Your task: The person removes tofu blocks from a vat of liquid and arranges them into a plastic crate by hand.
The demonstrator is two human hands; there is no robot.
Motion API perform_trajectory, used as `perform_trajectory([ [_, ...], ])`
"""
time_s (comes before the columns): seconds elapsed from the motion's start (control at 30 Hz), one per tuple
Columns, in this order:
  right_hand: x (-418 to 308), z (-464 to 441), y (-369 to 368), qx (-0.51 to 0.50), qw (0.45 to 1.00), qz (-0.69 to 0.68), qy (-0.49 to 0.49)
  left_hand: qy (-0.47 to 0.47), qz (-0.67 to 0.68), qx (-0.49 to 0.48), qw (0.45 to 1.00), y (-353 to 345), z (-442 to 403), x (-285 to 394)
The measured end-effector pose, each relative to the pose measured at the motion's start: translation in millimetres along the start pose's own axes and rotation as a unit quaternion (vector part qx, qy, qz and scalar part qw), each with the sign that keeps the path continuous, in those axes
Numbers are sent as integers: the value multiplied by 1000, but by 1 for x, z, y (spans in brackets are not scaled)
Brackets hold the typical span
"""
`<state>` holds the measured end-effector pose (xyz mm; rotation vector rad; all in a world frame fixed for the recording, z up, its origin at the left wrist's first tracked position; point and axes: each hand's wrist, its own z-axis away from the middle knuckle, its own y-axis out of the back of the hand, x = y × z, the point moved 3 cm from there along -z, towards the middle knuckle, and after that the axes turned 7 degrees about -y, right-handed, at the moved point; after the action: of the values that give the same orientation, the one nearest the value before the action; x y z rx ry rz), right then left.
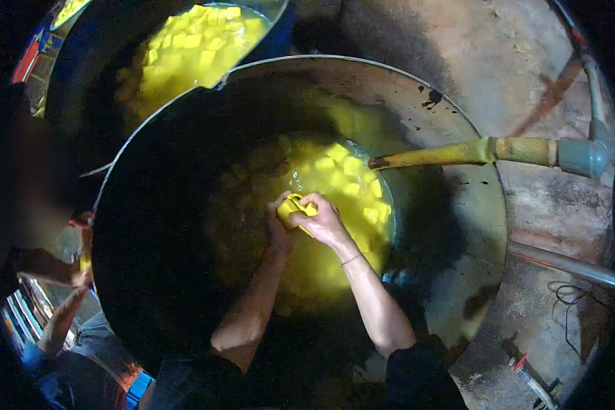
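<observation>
My left hand [279, 222] and my right hand [323, 220] meet over the middle of a large dark vat. Both are closed around a yellow block [289, 208], its top edge looking like a folded or loose flap. Whether that is a wrapping cloth, I cannot make out. Below and behind the hands, yellow liquid [307, 273] fills the lower part of the vat. Many pale yellow square blocks [336, 152] float or lie in it, mostly on the far right side. The vat's left interior is in deep shadow.
A bamboo spout [437, 156] joined to a grey pipe [581, 157] reaches over the right of the vat's rim [362, 60]. Behind stands a second vat [266, 41] with more yellow blocks. Another person's arm [65, 318] is at the left. A metal pipe [567, 264] lies right.
</observation>
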<state>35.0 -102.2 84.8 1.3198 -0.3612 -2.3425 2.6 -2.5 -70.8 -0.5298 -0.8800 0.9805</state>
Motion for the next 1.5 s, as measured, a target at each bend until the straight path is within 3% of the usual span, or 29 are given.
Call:
perform_trajectory([
  [0.07,-14,11,2,9,992,-121,-25,37,53,-23,998,-3,-4,1],
  [0.1,-33,21,5,-32,998,-58,18,14,108,-144,983,-20,3,2],
  [0.13,-32,24,0,-36,998,-55,23,-1,135,-205,969,-33,11,5],
  [0.17,-32,26,-4,28,995,75,65,-14,161,-266,950,-46,19,8],
  [0.2,-30,27,-8,93,969,202,106,-14,173,-214,961,-56,25,15],
  [0.23,-25,25,-15,-14,983,167,77,-15,184,-159,970,-58,30,21],
  [0.27,-24,25,-17,-24,974,188,127,-5,187,-108,976,-59,34,28],
  [0.3,-36,30,-5,-58,997,47,17,5,190,-57,980,-55,36,33],
  [0.33,-37,35,2,-20,1000,-8,5,23,185,-13,982,-54,35,39],
  [0.4,-38,44,15,59,991,-122,-7,12,189,-23,982,-76,41,63],
  [0.47,106,27,-39,-14,976,216,10,-4,196,-38,980,-126,61,103],
  [0.5,59,70,-48,-142,961,234,-42,-17,201,-46,978,-148,70,124],
  [0.57,156,92,-119,-187,899,381,112,-11,180,-74,981,-185,84,155],
  [0.6,183,103,-139,-188,908,335,170,-18,167,-105,980,-209,100,170],
  [0.73,227,113,-171,-113,911,304,253,-76,201,-162,963,-261,147,231],
  [0.8,171,109,-153,-316,919,230,48,-116,252,-205,939,-266,185,271],
  [0.87,92,131,-134,-391,902,148,-106,-140,254,-193,938,-252,224,314],
  [0.9,44,149,-123,-406,897,134,-114,-151,267,-192,932,-239,242,332],
  [0.93,-18,167,-112,-409,896,163,-53,-162,263,-187,933,-227,260,348],
  [0.97,-47,175,-107,-388,888,178,171,-194,244,-177,934,-209,276,364],
  [1.0,-86,193,-98,-401,915,-1,52,-209,240,-168,933,-188,283,375],
  [1.03,-130,210,-95,-415,909,-4,14,-231,226,-166,932,-171,296,386],
  [1.07,-172,231,-93,-429,896,-100,52,-248,216,-145,933,-154,307,394],
  [1.1,-209,252,-90,-386,915,-92,77,-265,206,-98,937,-132,313,398],
  [1.23,-300,320,-125,-269,925,64,261,-246,213,-17,946,-48,325,383],
  [1.3,-311,334,-161,-232,891,185,343,-229,160,20,960,-17,339,373],
  [1.37,-297,334,-205,-138,844,284,434,-212,183,-17,960,17,343,358],
  [1.47,-279,332,-248,-59,872,293,388,-170,195,-29,965,50,357,349],
  [1.5,-271,328,-261,-103,887,310,328,-136,238,-38,961,58,361,347],
])
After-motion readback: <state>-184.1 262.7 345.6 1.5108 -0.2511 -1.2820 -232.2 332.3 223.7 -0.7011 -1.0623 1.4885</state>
